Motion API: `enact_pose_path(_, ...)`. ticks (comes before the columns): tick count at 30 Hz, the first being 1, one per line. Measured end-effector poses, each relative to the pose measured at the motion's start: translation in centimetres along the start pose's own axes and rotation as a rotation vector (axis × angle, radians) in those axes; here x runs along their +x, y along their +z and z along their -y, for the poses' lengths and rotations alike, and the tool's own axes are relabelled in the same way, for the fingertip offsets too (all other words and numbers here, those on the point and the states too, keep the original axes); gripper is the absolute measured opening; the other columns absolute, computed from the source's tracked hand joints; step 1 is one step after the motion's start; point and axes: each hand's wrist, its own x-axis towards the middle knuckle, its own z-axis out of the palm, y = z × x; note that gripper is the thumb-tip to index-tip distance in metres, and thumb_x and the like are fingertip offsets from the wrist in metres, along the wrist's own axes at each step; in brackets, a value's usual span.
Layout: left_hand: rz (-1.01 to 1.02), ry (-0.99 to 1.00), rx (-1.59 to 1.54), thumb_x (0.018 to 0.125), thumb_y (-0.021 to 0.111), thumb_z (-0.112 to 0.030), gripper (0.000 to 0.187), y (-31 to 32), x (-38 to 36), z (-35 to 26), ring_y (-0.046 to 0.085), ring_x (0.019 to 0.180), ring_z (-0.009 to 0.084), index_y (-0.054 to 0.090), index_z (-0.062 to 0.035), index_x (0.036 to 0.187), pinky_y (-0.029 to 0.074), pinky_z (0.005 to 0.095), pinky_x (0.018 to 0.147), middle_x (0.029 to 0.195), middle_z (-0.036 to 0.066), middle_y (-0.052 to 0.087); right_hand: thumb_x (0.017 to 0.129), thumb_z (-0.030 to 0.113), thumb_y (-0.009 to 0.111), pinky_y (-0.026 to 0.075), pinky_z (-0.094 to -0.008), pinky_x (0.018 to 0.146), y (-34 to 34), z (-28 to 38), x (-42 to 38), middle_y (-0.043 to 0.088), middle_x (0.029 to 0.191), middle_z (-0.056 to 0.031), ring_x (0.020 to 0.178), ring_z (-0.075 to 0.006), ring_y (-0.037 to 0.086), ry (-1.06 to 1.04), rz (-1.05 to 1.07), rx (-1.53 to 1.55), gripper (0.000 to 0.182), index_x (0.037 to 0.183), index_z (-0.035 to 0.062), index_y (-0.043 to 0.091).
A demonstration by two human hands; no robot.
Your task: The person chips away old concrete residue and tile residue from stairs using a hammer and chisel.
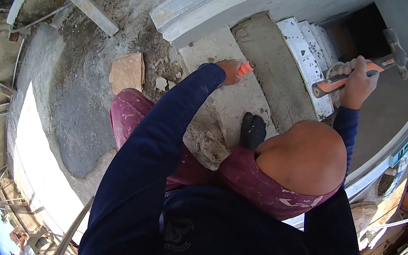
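Observation:
My left hand (231, 72) is closed around a chisel with an orange ribbed grip (245, 68); its blade is hidden. The hand is low over a pale concrete step (234, 102). Out to the right, my right hand (358, 84) grips a hammer (346, 82) by its orange and black handle. The hammer's metal head (397, 54) points away to the right, raised above the stairs. Between the two hands runs a rough grey step (274, 70). Below them are my dark-covered foot (252, 130) and my bare knee (305, 157).
White-edged stairs (304, 61) descend on the right toward a dark opening (365, 34). A low white-grey wall (228, 4) curves along the top. A broken tile piece (127, 72) and rubble (162, 83) lie left of my left hand. A board (90, 10) rests farther back.

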Motion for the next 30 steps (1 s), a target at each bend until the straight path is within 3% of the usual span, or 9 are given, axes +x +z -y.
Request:
enact_pose_path(2,-0.024,0.001,0.045,0.081,0.071,-0.033,0.051,0.2,0.6,0.3,0.058,0.116,0.0358,0.057,-0.0026,0.119,0.046,0.0431,0.096,0.122,0.021,0.061,0.086,0.008,0.059,0.045,-0.0342,0.046,-0.1,-8.0,-8.5,0.055,0.069,-0.0105,0.050,-0.0188,0.056,0.279,0.427,-0.606,0.022,0.101,-0.0051,0.049)
enact_pose_path(4,-0.055,0.033,0.058,0.081,0.071,-0.034,0.053,1.5,-0.2,0.1,0.057,0.117,0.0357,0.056,-0.0027,0.121,0.045,0.0433,0.097,0.124,0.021,0.060,0.083,0.005,0.060,0.042,-0.0340,0.042,1.1,-7.5,-12.8,0.055,0.066,-0.0095,0.045,-0.0186,0.054,0.662,0.677,-0.592,0.019,0.096,-0.0043,0.052)
enact_pose_path(8,-0.100,0.039,0.093,0.081,0.072,-0.037,0.057,1.1,0.6,0.8,0.057,0.115,0.0370,0.054,0.0014,0.120,0.045,0.0432,0.095,0.122,0.023,0.059,0.087,0.003,0.057,0.040,-0.0298,0.038,-2.3,-4.3,-7.7,0.051,0.058,-0.0054,0.040,-0.0133,0.048,0.568,0.632,-0.431,0.009,0.088,-0.0002,0.049)
enact_pose_path(12,-0.083,0.092,0.063,0.081,0.073,-0.037,0.058,1.4,1.7,1.8,0.058,0.113,0.0374,0.054,0.0004,0.121,0.045,0.0431,0.095,0.120,0.023,0.060,0.093,0.004,0.054,0.040,-0.0266,0.043,-2.4,3.7,0.2,0.047,0.066,-0.0024,0.048,-0.0101,0.045,0.118,0.215,-0.205,0.009,0.089,0.0033,0.047)
enact_pose_path(16,-0.045,0.019,0.022,0.081,0.073,-0.035,0.057,0.5,0.6,0.6,0.058,0.113,0.0374,0.054,-0.0011,0.122,0.045,0.0435,0.095,0.118,0.022,0.061,0.093,0.004,0.054,0.047,-0.0309,0.048,0.4,-2.7,-2.5,0.049,0.066,-0.0043,0.053,-0.0138,0.052,0.106,0.022,-0.111,0.009,0.092,0.0020,0.046)
enact_pose_path(19,-0.071,0.030,0.051,0.081,0.073,-0.035,0.058,1.5,0.4,0.6,0.057,0.114,0.0375,0.053,-0.0011,0.124,0.045,0.0440,0.095,0.118,0.022,0.061,0.082,0.004,0.061,0.046,-0.0395,0.048,2.5,-5.9,-12.4,0.058,0.070,-0.0129,0.048,-0.0210,0.057,0.526,0.761,-0.841,0.016,0.093,-0.0031,0.051)
enact_pose_path(21,-0.083,0.024,0.070,0.080,0.073,-0.036,0.060,1.1,0.6,0.8,0.057,0.115,0.0377,0.052,-0.0007,0.124,0.045,0.0442,0.096,0.119,0.022,0.061,0.083,0.004,0.061,0.045,-0.0376,0.046,0.2,-8.7,-9.5,0.057,0.067,-0.0111,0.048,-0.0194,0.056,0.491,0.768,-0.682,0.015,0.092,-0.0027,0.051)
enact_pose_path(26,-0.107,0.092,0.114,0.080,0.073,-0.037,0.061,1.3,1.2,1.3,0.056,0.116,0.0379,0.052,-0.0003,0.124,0.044,0.0436,0.097,0.120,0.022,0.060,0.091,0.002,0.054,0.044,-0.0291,0.044,-0.9,0.8,-2.8,0.047,0.061,-0.0029,0.048,-0.0120,0.049,0.356,0.351,-0.273,0.007,0.087,0.0016,0.047)
enact_pose_path(30,-0.015,0.016,0.027,0.081,0.072,-0.039,0.060,0.5,0.3,0.5,0.053,0.119,0.0379,0.053,-0.0003,0.123,0.043,0.0440,0.099,0.123,0.022,0.057,0.093,0.002,0.052,0.046,-0.0311,0.050,0.2,-3.3,-1.9,0.048,0.064,-0.0046,0.053,-0.0143,0.051,0.170,0.087,-0.009,0.012,0.085,0.0022,0.043)
